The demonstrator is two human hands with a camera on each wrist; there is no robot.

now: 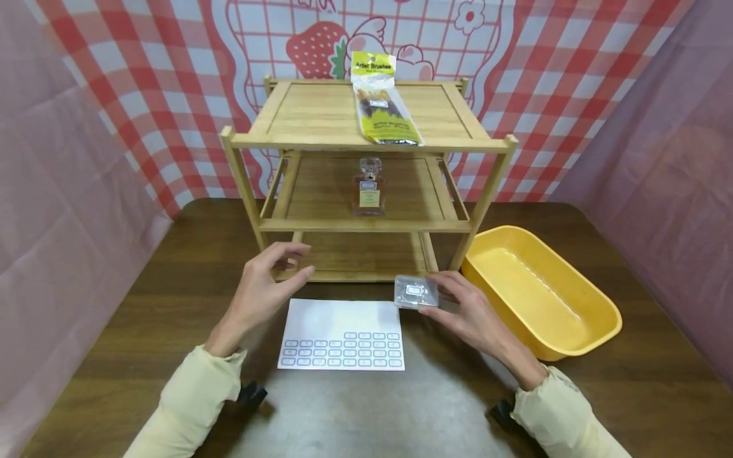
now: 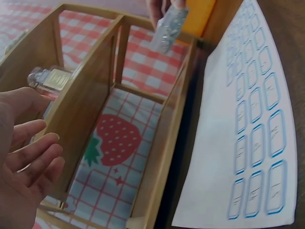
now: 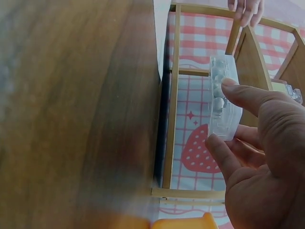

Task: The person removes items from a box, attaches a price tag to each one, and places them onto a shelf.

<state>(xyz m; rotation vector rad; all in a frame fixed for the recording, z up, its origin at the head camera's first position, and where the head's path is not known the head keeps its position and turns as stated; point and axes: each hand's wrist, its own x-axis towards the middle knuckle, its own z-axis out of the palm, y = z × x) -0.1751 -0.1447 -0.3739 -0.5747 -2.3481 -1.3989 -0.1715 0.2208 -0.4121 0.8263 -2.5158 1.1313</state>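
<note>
Here, the left hand (image 1: 260, 289) hovers empty, fingers relaxed, above the label sheet (image 1: 342, 334); just right of it, the right hand (image 1: 466, 312) pinches the clear plastic case (image 1: 416, 292), its long axis crosswise, before the wooden shelf's (image 1: 366, 224) lowest tier, above the tabletop (image 1: 172, 254).

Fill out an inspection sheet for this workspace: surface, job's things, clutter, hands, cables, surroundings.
Surface: dark wooden table, bearing a three-tier wooden shelf.
Job's things: small clear plastic box with a label on top, held in front of the shelf's bottom tier; white sticker sheet flat on the table.
Clutter: pack of artist brushes on the top tier; perfume bottle on the middle tier; yellow tub right of the shelf.
Hands: right hand pinches the box; left hand holds nothing, fingers loosely curled.
Cables: nothing seen.
Surroundings: red checked strawberry backdrop, pink cloth at the sides.
</note>
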